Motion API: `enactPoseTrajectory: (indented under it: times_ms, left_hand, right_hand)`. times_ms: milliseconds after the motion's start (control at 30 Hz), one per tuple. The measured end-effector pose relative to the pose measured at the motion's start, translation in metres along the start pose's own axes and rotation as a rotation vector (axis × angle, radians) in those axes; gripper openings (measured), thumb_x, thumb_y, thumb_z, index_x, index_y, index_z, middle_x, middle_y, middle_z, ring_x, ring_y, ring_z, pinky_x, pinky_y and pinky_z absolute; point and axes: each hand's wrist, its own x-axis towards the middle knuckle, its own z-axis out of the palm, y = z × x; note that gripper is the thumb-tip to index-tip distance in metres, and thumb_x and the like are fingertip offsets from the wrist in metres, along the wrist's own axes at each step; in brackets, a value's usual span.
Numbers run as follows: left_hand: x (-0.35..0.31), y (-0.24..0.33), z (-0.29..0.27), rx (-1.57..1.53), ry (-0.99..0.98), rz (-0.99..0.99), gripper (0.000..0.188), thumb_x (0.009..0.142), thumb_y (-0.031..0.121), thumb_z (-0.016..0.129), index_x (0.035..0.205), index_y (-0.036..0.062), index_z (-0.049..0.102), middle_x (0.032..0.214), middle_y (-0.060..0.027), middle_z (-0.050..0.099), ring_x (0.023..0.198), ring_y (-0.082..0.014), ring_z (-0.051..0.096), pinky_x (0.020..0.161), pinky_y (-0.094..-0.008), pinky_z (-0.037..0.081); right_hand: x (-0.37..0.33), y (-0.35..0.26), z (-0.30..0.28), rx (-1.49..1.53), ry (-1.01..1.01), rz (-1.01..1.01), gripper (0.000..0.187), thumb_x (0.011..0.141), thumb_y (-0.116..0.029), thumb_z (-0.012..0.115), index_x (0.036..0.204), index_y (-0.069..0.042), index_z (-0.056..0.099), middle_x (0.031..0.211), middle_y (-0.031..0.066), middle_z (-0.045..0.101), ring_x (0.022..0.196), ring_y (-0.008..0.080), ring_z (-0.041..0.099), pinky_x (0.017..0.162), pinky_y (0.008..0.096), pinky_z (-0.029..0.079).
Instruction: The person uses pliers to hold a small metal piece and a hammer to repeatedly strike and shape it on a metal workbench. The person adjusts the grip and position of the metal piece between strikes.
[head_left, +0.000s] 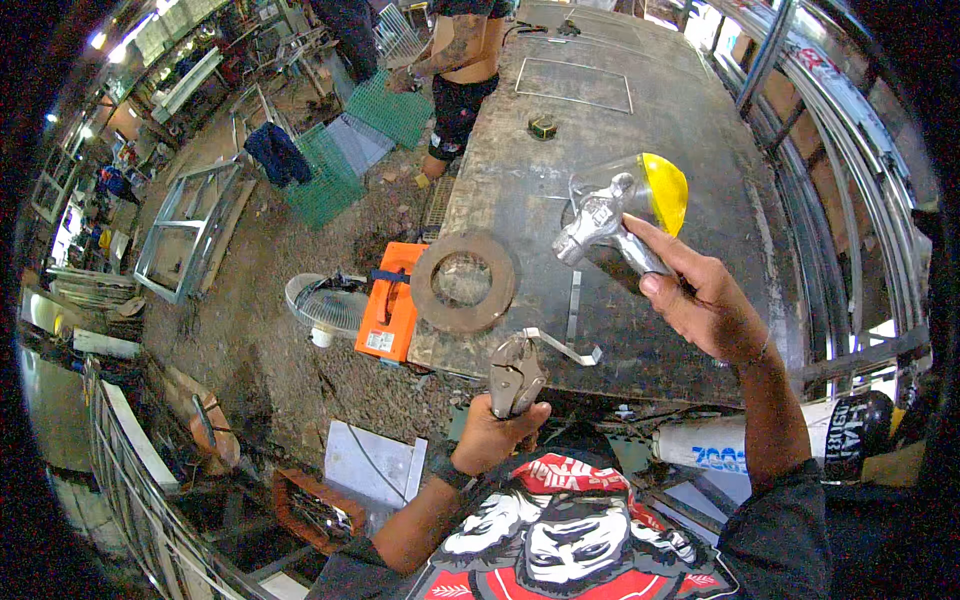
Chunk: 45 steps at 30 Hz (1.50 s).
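Note:
My left hand point(490, 437) is wrapped around locking pliers point(517, 375) at the near edge of the worktable. Their jaws clamp a thin metal strip point(560, 345) with bent ends, which sticks out to the right. Raised over the table, my right hand point(708, 303) grips a silver metal hammer point(603, 218) by its handle, the head pointing left and away from me. Behind the hammer lies a clear face shield with a yellow top point(664, 192). A flat metal strip point(574, 306) rests on the table between my hands.
A rusty ring point(430, 290) lies at the table's left edge, beside an orange case point(389, 318) and a fan point(325, 302). Farther off are a tape measure point(542, 126) and a thin rectangular frame point(573, 61). Another person point(465, 60) stands at the far left side. Metal bars point(840, 160) line the right.

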Motion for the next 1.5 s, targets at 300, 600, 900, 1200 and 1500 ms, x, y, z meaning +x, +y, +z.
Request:
enactPoseTrajectory:
  times_ms: [300, 600, 900, 1200, 1500]
  left_hand:
    - [0.002, 0.005, 0.002, -0.067, -0.006, -0.052, 0.021, 0.095, 0.023, 0.078, 0.085, 0.0076, 0.067, 0.065, 0.0000, 0.063, 0.052, -0.0083, 0.058, 0.045, -0.0260, 0.043]
    - [-0.005, 0.000, 0.009, -0.058, -0.078, -0.024, 0.017, 0.097, 0.016, 0.075, 0.090, 0.0031, 0.066, 0.071, 0.0003, 0.064, 0.058, -0.0093, 0.060, 0.051, -0.0280, 0.051]
    - [-0.002, 0.002, 0.007, -0.230, -0.048, -0.047, 0.011, 0.097, 0.010, 0.073, 0.094, 0.0019, 0.067, 0.078, -0.0036, 0.068, 0.060, -0.0123, 0.063, 0.051, -0.0306, 0.053]
    - [0.000, -0.005, 0.006, -0.195, -0.034, -0.042, 0.010, 0.096, 0.008, 0.074, 0.093, 0.0006, 0.067, 0.079, -0.0046, 0.068, 0.059, -0.0129, 0.062, 0.051, -0.0308, 0.052]
    - [0.003, -0.010, 0.004, -0.225, -0.024, -0.027, 0.012, 0.096, 0.009, 0.074, 0.091, 0.0009, 0.068, 0.078, -0.0041, 0.067, 0.058, -0.0119, 0.062, 0.050, -0.0300, 0.052]
  right_hand:
    - [0.006, -0.013, -0.014, 0.030, 0.145, 0.055, 0.060, 0.101, -0.015, 0.057, 0.159, -0.011, 0.040, 0.105, 0.0075, 0.067, 0.078, 0.0134, 0.058, 0.076, 0.0299, 0.049]
    - [0.020, 0.009, 0.014, -0.183, -0.200, -0.266, 0.060, 0.101, -0.017, 0.061, 0.157, -0.013, 0.041, 0.129, 0.0186, 0.069, 0.092, 0.0261, 0.069, 0.087, 0.0367, 0.052]
    - [0.018, -0.002, -0.003, -0.179, -0.036, -0.247, 0.059, 0.101, -0.012, 0.059, 0.157, -0.011, 0.043, 0.102, 0.0087, 0.066, 0.080, 0.0139, 0.054, 0.080, 0.0293, 0.048]
    - [0.008, -0.007, 0.008, -0.198, -0.378, 0.014, 0.060, 0.101, -0.015, 0.059, 0.158, -0.010, 0.040, 0.148, 0.0196, 0.057, 0.130, 0.0323, 0.061, 0.108, 0.0343, 0.045]
    - [0.007, -0.003, 0.002, -0.084, -0.042, -0.056, 0.055, 0.103, -0.016, 0.058, 0.156, -0.011, 0.043, 0.145, 0.0179, 0.060, 0.128, 0.0283, 0.063, 0.106, 0.0334, 0.045]
